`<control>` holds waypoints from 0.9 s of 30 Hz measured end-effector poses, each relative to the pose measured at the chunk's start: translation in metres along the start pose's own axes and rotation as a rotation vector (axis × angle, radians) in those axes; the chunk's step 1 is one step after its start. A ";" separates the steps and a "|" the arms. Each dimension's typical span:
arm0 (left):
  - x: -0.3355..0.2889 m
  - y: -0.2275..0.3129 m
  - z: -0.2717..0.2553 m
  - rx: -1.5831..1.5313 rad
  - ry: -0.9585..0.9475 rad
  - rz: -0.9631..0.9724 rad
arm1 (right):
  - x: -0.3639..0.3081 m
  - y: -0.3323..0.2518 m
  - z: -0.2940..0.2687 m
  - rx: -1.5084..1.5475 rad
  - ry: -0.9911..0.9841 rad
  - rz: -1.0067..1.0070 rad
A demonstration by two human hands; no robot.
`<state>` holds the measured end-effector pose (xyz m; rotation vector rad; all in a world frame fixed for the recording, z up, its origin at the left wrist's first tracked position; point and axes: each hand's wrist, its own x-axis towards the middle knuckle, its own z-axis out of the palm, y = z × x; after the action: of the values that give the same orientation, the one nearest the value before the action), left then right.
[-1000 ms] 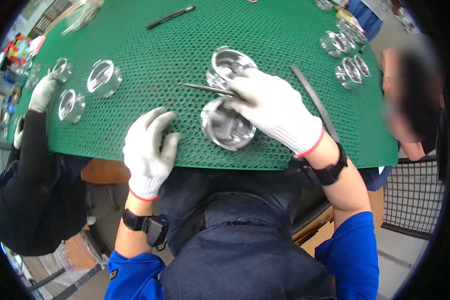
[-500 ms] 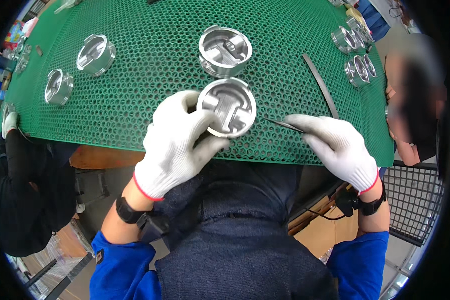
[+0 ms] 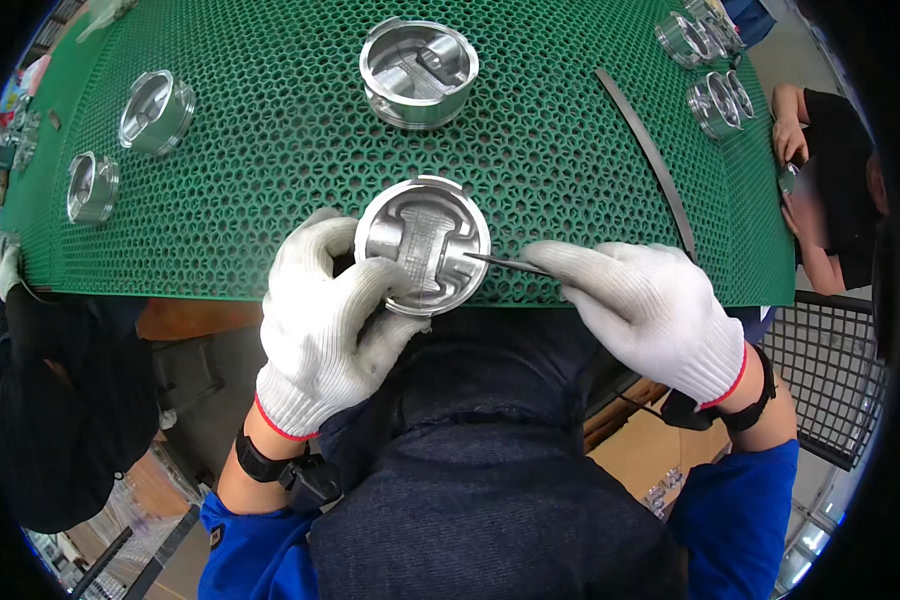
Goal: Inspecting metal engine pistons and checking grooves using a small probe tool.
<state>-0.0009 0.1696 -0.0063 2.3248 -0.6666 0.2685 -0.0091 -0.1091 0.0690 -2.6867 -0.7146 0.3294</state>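
1. Held part: we record a bright, silvery metal cup (image 3: 442, 208) near the front edge of the table, open side facing up. Its rim is round and notched; inside we see smooth bosses and a textured patch at the centre. We cannot tell whether it rests or is lifted.
2. Left hand (image 3: 320, 315): in a white knitted glove with red cuff edging, it pinches the cup's left side between thumb and fingers.
3. Right hand (image 3: 660, 315): gloved alike, it pinches a slim, dark, pointed tool (image 3: 515, 265). The tip lies within the rim outline, at the right; we cannot tell if it touches metal.
4. Surface: we note a green mat (image 3: 270, 200) patterned with small hexagonal openings.
5. Nearby: a second metal cup (image 3: 415, 75) stands beyond the held one; to the right lies a narrow, flat grey strip (image 3: 650, 155), which looks bowed.
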 end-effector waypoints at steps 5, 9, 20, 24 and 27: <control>0.001 0.002 0.003 0.043 0.029 0.038 | 0.002 0.007 0.003 0.079 0.114 0.010; 0.000 0.002 0.005 0.062 0.020 0.031 | -0.004 -0.003 0.013 0.034 0.008 0.031; 0.001 0.003 0.007 0.014 0.055 0.042 | -0.003 -0.012 0.023 1.256 -0.462 0.382; 0.009 0.000 -0.016 0.091 -0.087 0.050 | -0.009 -0.014 0.009 1.414 -0.269 0.311; 0.025 -0.006 -0.019 0.309 0.060 0.170 | -0.022 0.037 0.006 1.647 0.012 0.160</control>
<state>0.0228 0.1766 0.0139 2.5411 -0.8443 0.5506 -0.0135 -0.1487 0.0522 -1.1446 -0.0370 0.5786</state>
